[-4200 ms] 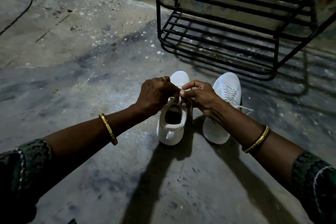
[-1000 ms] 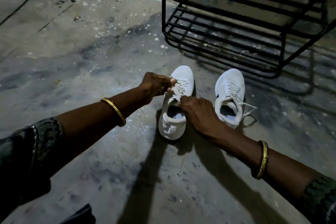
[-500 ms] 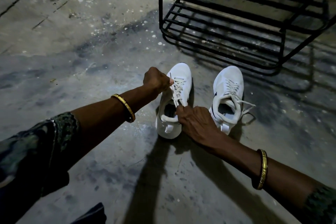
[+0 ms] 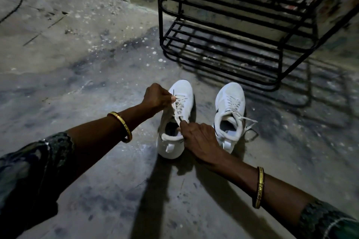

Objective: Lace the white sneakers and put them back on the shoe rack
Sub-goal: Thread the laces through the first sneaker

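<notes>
**Both hands on the lace of the left sneaker**

Two white sneakers stand side by side on the concrete floor [image 4: 81, 75], toes pointing at the black metal shoe rack [image 4: 223, 31] just beyond them. The left hand [image 4: 155, 98] is closed in a fist beside the toe end of the left sneaker [image 4: 174, 120], its fingers [image 4: 172, 99] pinching one end of the white lace [image 4: 179, 106] at the lowest eyelets. The lace runs from those fingers back along the tongue to the right hand [image 4: 200, 137], which rests on the shoe's collar with its fingers pinched shut on the lace near the top eyelets. The right sneaker [image 4: 230, 114] sits just to the right of the right hand, untouched, its lace ends lying loose on the floor. Each wrist carries a gold bangle [image 4: 121, 126].
</notes>
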